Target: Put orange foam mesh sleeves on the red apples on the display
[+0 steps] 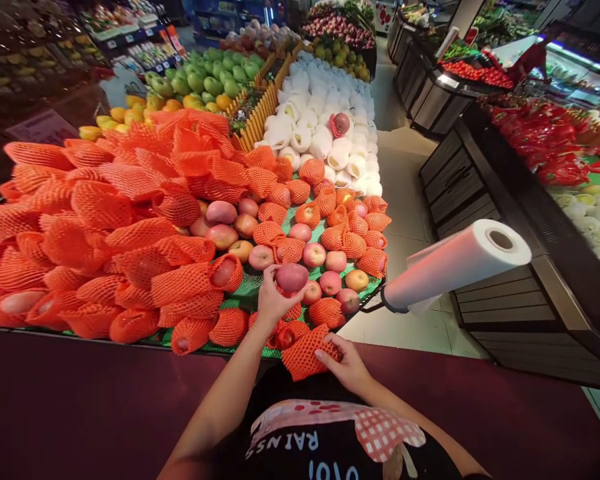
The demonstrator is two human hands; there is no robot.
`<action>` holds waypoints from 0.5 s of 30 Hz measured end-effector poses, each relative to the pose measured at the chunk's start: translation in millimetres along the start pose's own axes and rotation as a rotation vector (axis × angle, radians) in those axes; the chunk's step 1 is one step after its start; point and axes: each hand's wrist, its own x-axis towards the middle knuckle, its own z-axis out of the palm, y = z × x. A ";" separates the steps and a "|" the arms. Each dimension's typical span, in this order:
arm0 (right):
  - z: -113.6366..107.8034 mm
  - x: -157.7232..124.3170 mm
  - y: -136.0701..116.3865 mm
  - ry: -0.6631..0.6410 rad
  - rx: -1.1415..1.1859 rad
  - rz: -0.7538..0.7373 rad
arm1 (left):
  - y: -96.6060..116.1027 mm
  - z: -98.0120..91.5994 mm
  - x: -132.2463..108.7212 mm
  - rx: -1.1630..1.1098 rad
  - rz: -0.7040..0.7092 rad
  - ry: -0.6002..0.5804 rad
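Note:
My left hand (271, 301) is closed around a dark red oval fruit (293, 277), lifted just over the display; its exact kind is unclear. Lower and to the right, my right hand (346, 363) pinches an orange foam net sleeve (307, 355) close to my body. The sleeve looks flattened, with no fruit showing in it. Bare apples (331, 283) sit in loose rows on green mesh (245, 287) in front of my hands. Around them lie several netted apples (327, 312), and to the left is a large heap of orange-netted fruit (95, 250).
White-netted fruit (320, 143) fills the far section, beside a yellow picket divider (260, 110). Green mangoes (213, 73) lie behind the heap. A roll of plastic bags (450, 267) juts over the aisle at right. Dark counters (460, 167) with red-bagged produce stand beyond.

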 end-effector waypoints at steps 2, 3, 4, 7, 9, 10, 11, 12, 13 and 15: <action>10.4 3.8 -1.3 0.015 0.021 -0.002 | -5.3 -21.3 -5.7 -0.126 0.158 -0.029; 16.2 6.4 -1.3 0.030 0.033 -0.008 | -8.6 -30.5 -8.7 -0.132 0.224 -0.053; 22.7 9.3 -0.9 0.052 0.042 -0.013 | -12.6 -38.1 -12.0 -0.113 0.277 -0.080; 47.6 16.9 1.1 0.115 0.080 -0.013 | -30.8 -49.8 -24.6 -0.009 0.362 -0.143; 65.8 18.2 2.0 0.132 0.099 -0.016 | -47.9 -49.8 -35.5 0.037 0.379 -0.161; 73.8 17.4 2.3 0.125 0.096 -0.020 | -57.0 -48.3 -41.2 0.052 0.381 -0.169; 80.4 15.9 2.5 0.115 0.083 -0.026 | -65.8 -46.3 -46.8 0.064 0.381 -0.179; 85.4 14.0 2.6 0.107 0.061 -0.029 | -73.9 -44.0 -51.9 0.072 0.383 -0.192; 88.5 12.0 2.8 0.103 0.041 -0.027 | -80.8 -41.6 -56.3 0.074 0.387 -0.210; 90.2 8.7 3.3 0.130 0.030 -0.015 | -90.7 -36.8 -62.1 0.077 0.379 -0.258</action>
